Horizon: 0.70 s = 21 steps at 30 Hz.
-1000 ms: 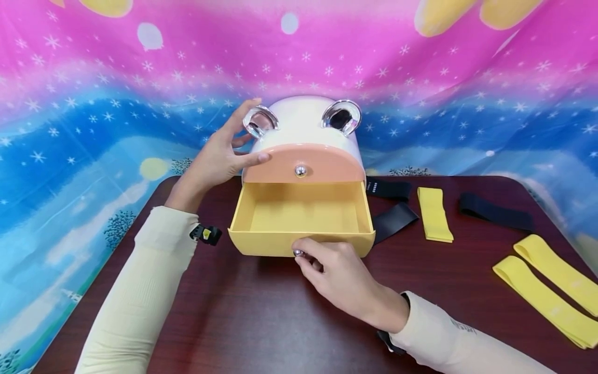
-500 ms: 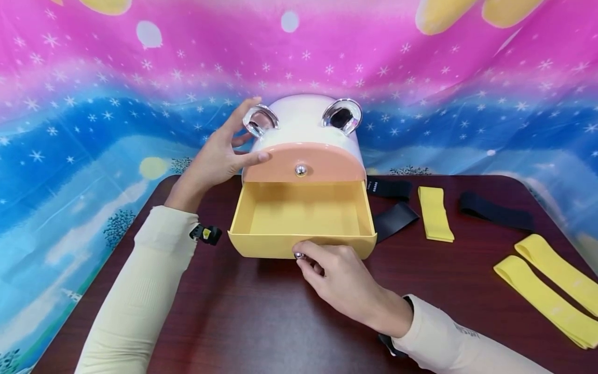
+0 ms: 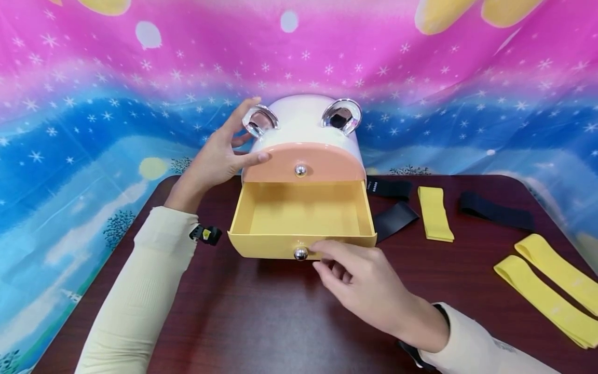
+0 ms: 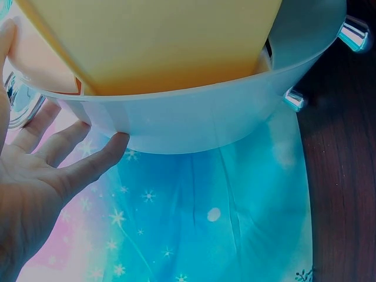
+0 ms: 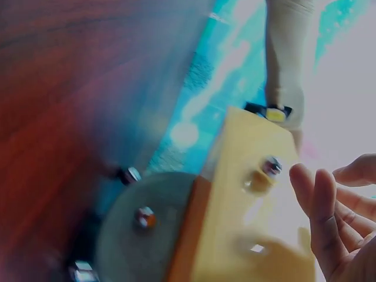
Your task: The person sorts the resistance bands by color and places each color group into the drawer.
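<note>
A small white storage box (image 3: 303, 117) with two silver ear shapes stands at the back of the table. Its upper drawer front (image 3: 275, 167) is peach and closed. The yellow lower drawer (image 3: 266, 245) is pulled out, and its inside holds nothing. My left hand (image 3: 218, 155) spreads along the box's left side, thumb on the front edge; in the left wrist view the fingertips (image 4: 120, 141) touch the white wall. My right hand (image 3: 371, 285) is just right of the silver knob (image 3: 300, 254), fingers loosely bent and holding nothing. The right wrist view shows the fingers apart from the knob (image 5: 271, 166).
Right of the box lie black bands (image 3: 394, 221), a short yellow band (image 3: 434, 214), another black band (image 3: 496, 210) and two longer yellow bands (image 3: 544, 296). A printed cloth (image 3: 420, 67) hangs behind the dark wooden table (image 3: 261, 322).
The lower drawer has come out very slightly. My right hand has let go of its knob and moved right, toward me. My left hand stays in place on the box.
</note>
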Each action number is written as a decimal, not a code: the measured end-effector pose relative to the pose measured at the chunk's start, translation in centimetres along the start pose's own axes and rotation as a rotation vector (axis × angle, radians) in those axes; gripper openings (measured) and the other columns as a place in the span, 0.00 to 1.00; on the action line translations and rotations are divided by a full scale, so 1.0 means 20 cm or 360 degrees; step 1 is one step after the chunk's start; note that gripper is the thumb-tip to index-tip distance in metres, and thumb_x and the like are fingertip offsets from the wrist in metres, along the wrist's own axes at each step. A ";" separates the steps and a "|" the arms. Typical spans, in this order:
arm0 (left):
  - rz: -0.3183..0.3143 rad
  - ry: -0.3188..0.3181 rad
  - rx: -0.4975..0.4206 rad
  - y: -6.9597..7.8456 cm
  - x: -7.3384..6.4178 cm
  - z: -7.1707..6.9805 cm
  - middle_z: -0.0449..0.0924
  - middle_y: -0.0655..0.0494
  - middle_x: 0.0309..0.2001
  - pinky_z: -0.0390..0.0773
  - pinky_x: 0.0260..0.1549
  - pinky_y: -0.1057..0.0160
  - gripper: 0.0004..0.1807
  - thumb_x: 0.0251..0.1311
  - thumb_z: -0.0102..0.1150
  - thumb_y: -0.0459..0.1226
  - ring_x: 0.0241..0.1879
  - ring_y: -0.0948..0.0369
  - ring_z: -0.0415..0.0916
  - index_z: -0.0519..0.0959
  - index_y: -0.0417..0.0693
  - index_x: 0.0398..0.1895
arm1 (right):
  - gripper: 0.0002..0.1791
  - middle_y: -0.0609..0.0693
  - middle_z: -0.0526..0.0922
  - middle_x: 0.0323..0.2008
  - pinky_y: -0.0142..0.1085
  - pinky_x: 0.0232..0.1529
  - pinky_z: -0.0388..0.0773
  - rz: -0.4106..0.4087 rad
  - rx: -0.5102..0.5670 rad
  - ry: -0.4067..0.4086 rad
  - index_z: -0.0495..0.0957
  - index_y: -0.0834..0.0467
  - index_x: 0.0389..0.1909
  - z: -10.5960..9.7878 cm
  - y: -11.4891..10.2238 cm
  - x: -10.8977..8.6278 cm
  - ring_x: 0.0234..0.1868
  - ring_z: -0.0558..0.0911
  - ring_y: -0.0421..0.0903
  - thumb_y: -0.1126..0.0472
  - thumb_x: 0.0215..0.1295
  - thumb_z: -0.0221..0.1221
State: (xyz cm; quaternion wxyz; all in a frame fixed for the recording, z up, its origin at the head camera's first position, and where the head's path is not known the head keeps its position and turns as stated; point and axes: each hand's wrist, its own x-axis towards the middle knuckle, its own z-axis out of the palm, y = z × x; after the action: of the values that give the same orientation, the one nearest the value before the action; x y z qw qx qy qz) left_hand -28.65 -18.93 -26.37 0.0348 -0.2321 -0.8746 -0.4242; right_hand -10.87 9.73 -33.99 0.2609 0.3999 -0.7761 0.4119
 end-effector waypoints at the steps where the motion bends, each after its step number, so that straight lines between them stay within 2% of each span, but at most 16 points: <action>1: 0.0000 0.0000 0.0004 0.00 0.00 0.00 0.41 0.65 0.86 0.76 0.65 0.36 0.53 0.62 0.75 0.49 0.78 0.41 0.63 0.48 0.93 0.79 | 0.07 0.46 0.87 0.30 0.19 0.26 0.76 -0.0020 -0.0001 0.0035 0.85 0.59 0.45 -0.03 0.00 0.01 0.25 0.76 0.32 0.69 0.68 0.66; 2: 0.0000 0.0000 0.0006 0.00 0.00 0.00 0.41 0.65 0.86 0.76 0.65 0.36 0.53 0.62 0.75 0.49 0.78 0.41 0.63 0.48 0.93 0.79 | 0.05 0.47 0.86 0.29 0.19 0.26 0.76 -0.0036 -0.0010 0.0079 0.85 0.59 0.44 -0.05 0.00 0.01 0.25 0.76 0.32 0.66 0.72 0.64; 3: 0.0001 -0.0001 0.0006 0.00 0.00 0.00 0.41 0.65 0.86 0.76 0.65 0.36 0.53 0.62 0.75 0.49 0.78 0.41 0.63 0.48 0.93 0.79 | 0.06 0.47 0.86 0.28 0.19 0.26 0.75 -0.0051 -0.0028 0.0124 0.85 0.60 0.43 -0.08 0.00 0.01 0.24 0.76 0.32 0.62 0.75 0.62; 6: 0.0002 0.0002 0.0009 0.00 0.00 0.00 0.42 0.64 0.86 0.76 0.65 0.36 0.53 0.62 0.75 0.49 0.78 0.40 0.63 0.48 0.93 0.79 | 0.18 0.47 0.85 0.26 0.19 0.26 0.75 -0.0034 -0.0119 0.0244 0.86 0.61 0.41 -0.19 0.01 0.03 0.23 0.76 0.32 0.51 0.79 0.57; 7: 0.0004 0.0002 0.0008 0.00 0.00 0.00 0.42 0.63 0.86 0.76 0.65 0.36 0.53 0.62 0.75 0.49 0.78 0.40 0.63 0.48 0.93 0.79 | 0.19 0.48 0.86 0.27 0.19 0.27 0.77 -0.0030 -0.0148 0.0277 0.87 0.62 0.41 -0.22 0.02 0.03 0.24 0.77 0.33 0.50 0.78 0.57; 9: 0.0008 0.0004 0.0005 0.00 0.00 0.00 0.43 0.63 0.86 0.76 0.66 0.36 0.53 0.62 0.75 0.49 0.78 0.40 0.63 0.48 0.92 0.80 | 0.22 0.50 0.88 0.27 0.18 0.30 0.78 0.0058 -0.0223 0.0303 0.87 0.63 0.42 -0.29 0.04 0.03 0.25 0.80 0.31 0.47 0.78 0.58; 13: 0.0009 0.0007 0.0013 0.00 0.00 0.00 0.43 0.63 0.86 0.76 0.66 0.37 0.53 0.62 0.74 0.49 0.78 0.40 0.63 0.48 0.92 0.80 | 0.09 0.53 0.90 0.29 0.15 0.40 0.79 0.0254 -0.0344 0.0323 0.88 0.63 0.45 -0.40 0.11 0.03 0.29 0.83 0.24 0.64 0.68 0.69; 16: 0.0009 0.0008 0.0021 0.00 0.00 0.00 0.42 0.63 0.86 0.77 0.65 0.36 0.53 0.62 0.74 0.49 0.78 0.40 0.63 0.48 0.92 0.80 | 0.16 0.55 0.91 0.30 0.12 0.41 0.77 0.0393 -0.0401 0.0312 0.88 0.62 0.47 -0.45 0.20 0.03 0.30 0.82 0.19 0.76 0.57 0.71; 18: 0.0011 0.0010 0.0026 0.00 0.00 0.00 0.42 0.63 0.86 0.77 0.65 0.36 0.53 0.62 0.74 0.50 0.78 0.40 0.62 0.48 0.92 0.80 | 0.16 0.56 0.91 0.31 0.13 0.36 0.76 0.0460 -0.0414 0.0283 0.87 0.61 0.48 -0.47 0.29 0.02 0.29 0.82 0.19 0.76 0.59 0.70; 21: 0.0012 0.0010 0.0029 0.00 0.00 0.01 0.42 0.63 0.86 0.77 0.64 0.36 0.53 0.62 0.75 0.49 0.78 0.40 0.62 0.48 0.91 0.80 | 0.14 0.57 0.91 0.33 0.15 0.30 0.76 0.0582 -0.0425 0.0168 0.86 0.61 0.51 -0.50 0.42 -0.02 0.28 0.81 0.19 0.74 0.65 0.66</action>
State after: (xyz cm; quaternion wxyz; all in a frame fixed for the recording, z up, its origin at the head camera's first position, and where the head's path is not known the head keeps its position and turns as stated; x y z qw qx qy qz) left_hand -28.68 -18.89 -26.49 0.0414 -0.2338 -0.8775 -0.4168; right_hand -16.92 21.26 -32.61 0.2729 0.1926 -0.8685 0.3664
